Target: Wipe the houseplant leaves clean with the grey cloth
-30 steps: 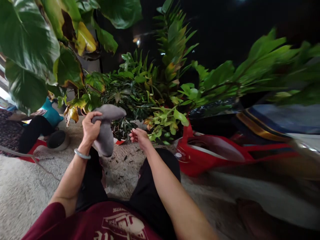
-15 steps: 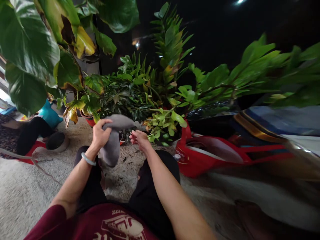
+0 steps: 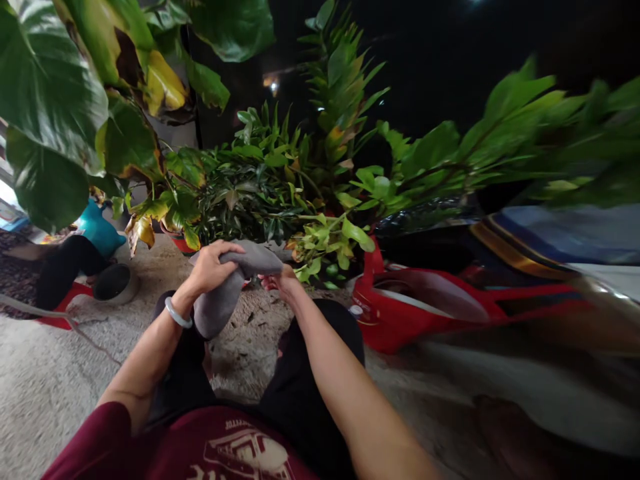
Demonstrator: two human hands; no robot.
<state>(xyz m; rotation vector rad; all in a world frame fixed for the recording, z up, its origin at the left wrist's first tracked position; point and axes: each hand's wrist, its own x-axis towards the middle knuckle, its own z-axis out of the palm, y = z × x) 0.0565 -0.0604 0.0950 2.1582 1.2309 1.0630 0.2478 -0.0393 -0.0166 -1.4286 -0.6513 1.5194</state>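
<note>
In my left hand [image 3: 215,268] is a soft grey sock-shaped cloth [image 3: 219,305], gripped near its bend with the thumb and fingers wrapped over it. One rounded end hangs below that hand, and the other part stretches right toward my right hand [image 3: 277,281]. The curled fingers of my right hand sit under the cloth's right tip, partly covered by it. Whether they pinch the cloth or something smaller is hidden. Both hands are above the ground, between my knees.
Leafy potted plants [image 3: 260,177] stand just ahead. To the right is an open red bag [image 3: 395,320], with a blue bundle [image 3: 570,233] beyond it. At the left, a person in dark trousers [image 3: 65,270] sits near a round dark pot [image 3: 116,287]. Rough concrete [image 3: 55,387] lies below.
The grey cloth has tilted and moved right, its right tip now over my right hand. My left hand has shifted slightly right and turned more over the cloth.
</note>
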